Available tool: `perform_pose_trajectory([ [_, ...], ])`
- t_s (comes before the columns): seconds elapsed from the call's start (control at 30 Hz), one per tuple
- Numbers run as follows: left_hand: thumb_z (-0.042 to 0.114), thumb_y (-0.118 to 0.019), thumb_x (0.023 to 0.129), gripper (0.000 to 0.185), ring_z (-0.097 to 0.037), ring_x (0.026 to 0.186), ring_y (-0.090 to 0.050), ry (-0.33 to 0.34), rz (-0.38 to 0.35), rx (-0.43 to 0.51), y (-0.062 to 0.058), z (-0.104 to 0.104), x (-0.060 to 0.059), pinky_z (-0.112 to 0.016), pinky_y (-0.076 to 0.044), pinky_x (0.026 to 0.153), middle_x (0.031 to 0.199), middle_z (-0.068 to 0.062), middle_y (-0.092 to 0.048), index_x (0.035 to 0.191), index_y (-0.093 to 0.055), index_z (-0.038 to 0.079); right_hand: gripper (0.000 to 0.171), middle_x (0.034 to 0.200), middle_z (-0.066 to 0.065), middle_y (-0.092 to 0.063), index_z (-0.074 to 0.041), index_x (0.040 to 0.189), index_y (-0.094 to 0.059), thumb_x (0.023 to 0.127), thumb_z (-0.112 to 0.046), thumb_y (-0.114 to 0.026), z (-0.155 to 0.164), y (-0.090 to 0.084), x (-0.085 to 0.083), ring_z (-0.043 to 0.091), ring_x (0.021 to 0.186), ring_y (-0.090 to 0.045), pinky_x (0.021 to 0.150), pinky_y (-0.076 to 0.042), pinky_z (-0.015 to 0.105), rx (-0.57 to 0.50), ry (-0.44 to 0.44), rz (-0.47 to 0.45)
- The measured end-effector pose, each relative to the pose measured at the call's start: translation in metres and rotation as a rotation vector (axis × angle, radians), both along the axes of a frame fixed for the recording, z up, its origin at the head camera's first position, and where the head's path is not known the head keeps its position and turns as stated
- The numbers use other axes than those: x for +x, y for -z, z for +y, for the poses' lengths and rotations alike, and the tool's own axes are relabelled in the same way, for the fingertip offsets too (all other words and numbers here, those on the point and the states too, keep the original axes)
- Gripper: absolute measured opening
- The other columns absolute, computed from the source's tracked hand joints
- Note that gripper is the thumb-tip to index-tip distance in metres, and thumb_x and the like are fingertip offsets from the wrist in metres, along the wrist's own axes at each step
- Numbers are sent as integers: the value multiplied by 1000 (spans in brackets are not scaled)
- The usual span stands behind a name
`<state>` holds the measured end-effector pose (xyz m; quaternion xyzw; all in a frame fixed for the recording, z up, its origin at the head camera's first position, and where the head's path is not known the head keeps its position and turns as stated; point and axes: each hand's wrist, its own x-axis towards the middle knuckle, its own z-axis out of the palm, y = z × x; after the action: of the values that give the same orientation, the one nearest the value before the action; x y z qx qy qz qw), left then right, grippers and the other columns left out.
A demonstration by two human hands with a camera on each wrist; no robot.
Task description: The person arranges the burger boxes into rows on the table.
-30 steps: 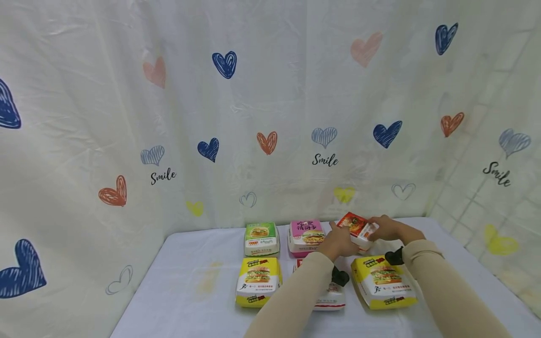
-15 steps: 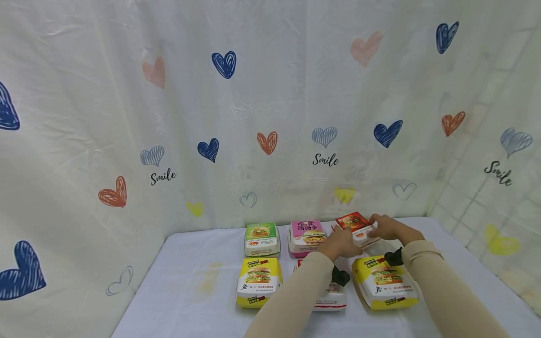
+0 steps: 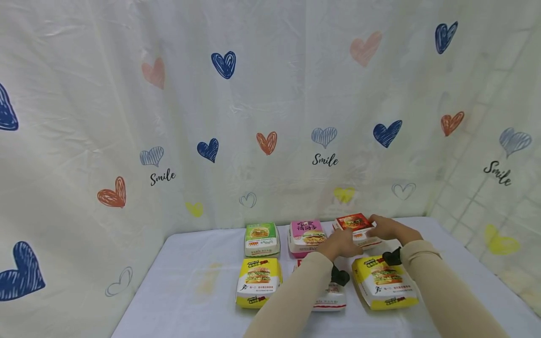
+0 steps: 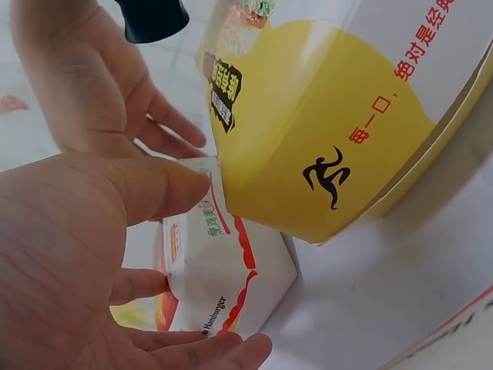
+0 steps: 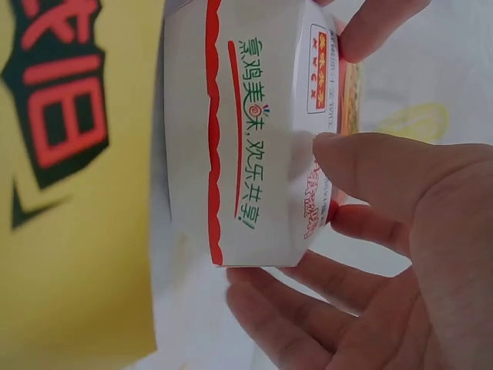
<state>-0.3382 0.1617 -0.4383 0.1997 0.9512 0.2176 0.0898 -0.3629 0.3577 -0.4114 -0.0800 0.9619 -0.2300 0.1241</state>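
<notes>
A red-topped white burger box (image 3: 354,222) stands at the back right of the table, its printed lid facing up. My left hand (image 3: 341,244) holds its left side, thumb at the front and fingers along the side, as the left wrist view shows. On the opposite side my right hand (image 3: 386,228) grips it; in the right wrist view the thumb presses near the lid's edge and the fingertips (image 5: 250,289) lie at the side wall. Just in front of it sits a yellow and white burger box (image 3: 384,281), which looms large in both wrist views.
Left of the held box is a pink burger box (image 3: 306,236), then a green one (image 3: 262,239). A yellow burger box (image 3: 258,282) stands at front left. My left sleeve partly hides a white box (image 3: 329,300). A heart-printed curtain (image 3: 270,94) hangs behind the table (image 3: 177,281).
The red-topped box has gone from tilted and raised to level and lower, turning slightly between both hands. My arms have barely moved; the other boxes stay in place.
</notes>
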Motion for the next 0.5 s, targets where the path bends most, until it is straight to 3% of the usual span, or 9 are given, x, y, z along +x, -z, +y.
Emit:
perform_pose_trajectory([
  [0.23, 51, -73, 89, 57, -13, 110, -60, 0, -4, 2, -2, 0, 1, -36, -55, 92, 131, 2, -65, 134, -60, 20, 52, 118, 32, -57, 15, 135, -37, 97, -10, -62, 2, 1, 0, 31, 94, -58, 74, -53, 38, -80, 42, -72],
  [0.5, 50, -74, 88, 53, -13, 95, -59, 6, -7, 6, 0, 0, 1, -35, -54, 82, 120, 1, -67, 129, -62, 19, 52, 122, 36, -54, 14, 135, -35, 98, -11, -63, 2, 1, 1, 39, 104, -62, 80, -59, 47, -94, 65, -102],
])
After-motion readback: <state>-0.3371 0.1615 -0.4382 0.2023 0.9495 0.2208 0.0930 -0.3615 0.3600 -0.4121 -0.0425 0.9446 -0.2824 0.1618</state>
